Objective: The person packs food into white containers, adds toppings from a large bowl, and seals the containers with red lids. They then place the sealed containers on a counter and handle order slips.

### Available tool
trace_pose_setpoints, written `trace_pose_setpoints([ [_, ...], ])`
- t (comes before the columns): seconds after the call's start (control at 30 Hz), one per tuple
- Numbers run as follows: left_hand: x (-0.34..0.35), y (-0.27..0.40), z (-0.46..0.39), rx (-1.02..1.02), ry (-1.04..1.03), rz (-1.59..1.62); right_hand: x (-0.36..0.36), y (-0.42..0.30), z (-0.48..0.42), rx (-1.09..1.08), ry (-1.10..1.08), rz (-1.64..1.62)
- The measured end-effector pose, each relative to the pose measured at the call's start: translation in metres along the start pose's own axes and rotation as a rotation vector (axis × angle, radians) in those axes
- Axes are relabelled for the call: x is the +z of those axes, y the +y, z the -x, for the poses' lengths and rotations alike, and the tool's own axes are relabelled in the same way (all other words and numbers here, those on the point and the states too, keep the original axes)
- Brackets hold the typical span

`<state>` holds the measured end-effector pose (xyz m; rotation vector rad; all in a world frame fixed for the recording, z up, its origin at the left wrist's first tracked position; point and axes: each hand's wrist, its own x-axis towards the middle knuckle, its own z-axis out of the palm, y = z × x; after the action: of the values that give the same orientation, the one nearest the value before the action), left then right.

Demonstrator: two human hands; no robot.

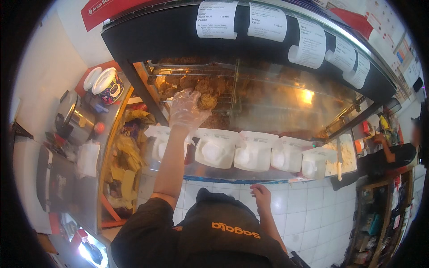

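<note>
My left hand (pixel 188 109), in a clear plastic glove, reaches into a lit glass display warmer. Its fingers are around a piece of breaded fried chicken (pixel 207 101). More fried chicken (pixel 202 83) lies on the wire rack right behind it. Below that arm stands one of several open white paper boxes (pixel 216 133) in a row along the counter. Each visible box has a white mound (pixel 214 151), apparently rice; my forearm partly covers the leftmost. Bare and loosely bent, my right hand (pixel 262 196) hangs near the counter's front edge and appears to hold nothing.
A cutting board (pixel 348 152) with crumbs and a knife (pixel 340 171) lies at the counter's right end. Printed slips (pixel 217 20) hang above the warmer. To the left are a steel cooker (pixel 78 117) and a patterned tub (pixel 109 88). A person (pixel 395 155) stands at far right.
</note>
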<state>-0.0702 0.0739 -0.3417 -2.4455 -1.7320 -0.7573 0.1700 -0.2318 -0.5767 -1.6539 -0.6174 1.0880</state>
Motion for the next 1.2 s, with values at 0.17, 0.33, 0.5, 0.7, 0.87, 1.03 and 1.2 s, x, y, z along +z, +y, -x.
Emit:
trace_pose_setpoints([
  [0.17,-0.013,-0.005,-0.006,0.044,-0.037,0.098,-0.003,-0.005,-0.002,0.039,-0.003,-0.016],
  [0.33,-0.005,-0.012,-0.014,0.068,0.087,-0.068,-0.001,-0.005,-0.004,0.035,0.006,-0.021],
  [0.5,0.008,-0.028,-0.029,-0.013,-0.049,0.100,0.002,-0.001,-0.008,0.021,-0.004,0.004],
  [0.7,-0.016,-0.012,-0.042,0.005,-0.189,0.027,0.010,0.001,-0.007,0.019,-0.004,0.006],
  [0.87,0.009,-0.018,-0.025,0.133,0.052,-0.012,0.019,0.002,-0.009,0.019,0.007,0.010],
  [1.03,0.012,-0.036,-0.009,0.380,0.318,0.046,0.019,0.014,-0.004,0.045,0.027,-0.032],
  [1.2,0.020,-0.061,-0.016,0.648,0.455,0.142,0.016,0.018,-0.003,0.047,0.054,-0.008],
])
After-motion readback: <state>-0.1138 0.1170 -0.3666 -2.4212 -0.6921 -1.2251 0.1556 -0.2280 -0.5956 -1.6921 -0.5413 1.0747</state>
